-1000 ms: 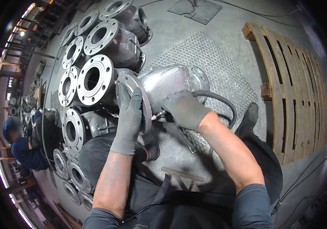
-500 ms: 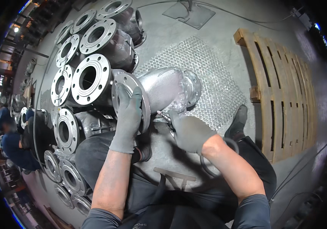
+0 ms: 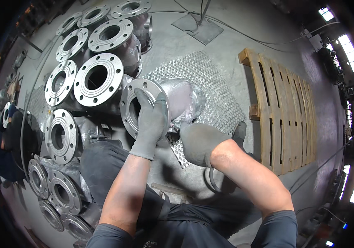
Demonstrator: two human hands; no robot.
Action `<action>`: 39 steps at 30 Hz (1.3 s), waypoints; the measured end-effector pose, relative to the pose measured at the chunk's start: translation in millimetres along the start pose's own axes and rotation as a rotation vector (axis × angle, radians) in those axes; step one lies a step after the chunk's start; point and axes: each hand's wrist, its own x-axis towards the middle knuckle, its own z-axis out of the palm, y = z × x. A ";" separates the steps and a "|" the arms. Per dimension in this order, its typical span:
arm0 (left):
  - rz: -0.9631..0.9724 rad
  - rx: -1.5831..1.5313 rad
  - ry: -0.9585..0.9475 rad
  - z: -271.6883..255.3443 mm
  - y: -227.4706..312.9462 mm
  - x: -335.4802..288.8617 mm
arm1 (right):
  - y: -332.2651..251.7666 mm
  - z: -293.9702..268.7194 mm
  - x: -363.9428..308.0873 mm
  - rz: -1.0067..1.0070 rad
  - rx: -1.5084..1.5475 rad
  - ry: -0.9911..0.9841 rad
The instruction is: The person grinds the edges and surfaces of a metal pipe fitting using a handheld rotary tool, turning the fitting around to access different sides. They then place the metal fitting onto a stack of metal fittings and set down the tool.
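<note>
Changed vs. 0.5 s ago, head view: tool tip, then visible at your R hand, now hidden; near flange shows more of its face & bore. Cam shifted too, so can't tell how much the part itself turned.

Head view, now:
- Flanged casting point(image 3: 177, 99), 1 pc.: in front of you, over the mesh sheet point(image 3: 222, 101), just R of the neighbouring castings point(image 3: 82, 91). Long axis runs approx. L–R, from near flange point(image 3: 150, 91) to smaller far end.
- Your L hand point(image 3: 150, 120), nearer: on near flange, fingers at bore edge, thumb by outer rim; part-closed, has hold of the flange.
- Your R hand point(image 3: 202, 142): on your side of the body, toward far end; fingers curled, contents hidden, can't tell what's held. Contact w/ casting: can't tell.
- Pallet point(image 3: 271, 103), wood: R, well apart.
</note>
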 end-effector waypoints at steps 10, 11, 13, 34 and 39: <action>0.021 0.043 -0.026 2.4 5.4 -1.7 | -6.5 -33.8 10.6 0.115 -0.060 -0.063; 0.071 0.111 0.009 5.8 -7.8 4.1 | -7.5 -38.3 10.4 0.128 -0.070 -0.051; 0.083 0.143 0.005 5.5 -10.3 3.4 | -4.7 -41.6 14.0 0.097 -0.106 -0.007; 0.059 0.028 -0.019 4.5 -2.9 1.8 | 5.4 -32.6 12.8 0.119 -0.070 -0.054; -0.014 -0.062 -0.126 -3.2 8.1 3.4 | 15.7 12.0 0.6 0.093 0.016 -0.077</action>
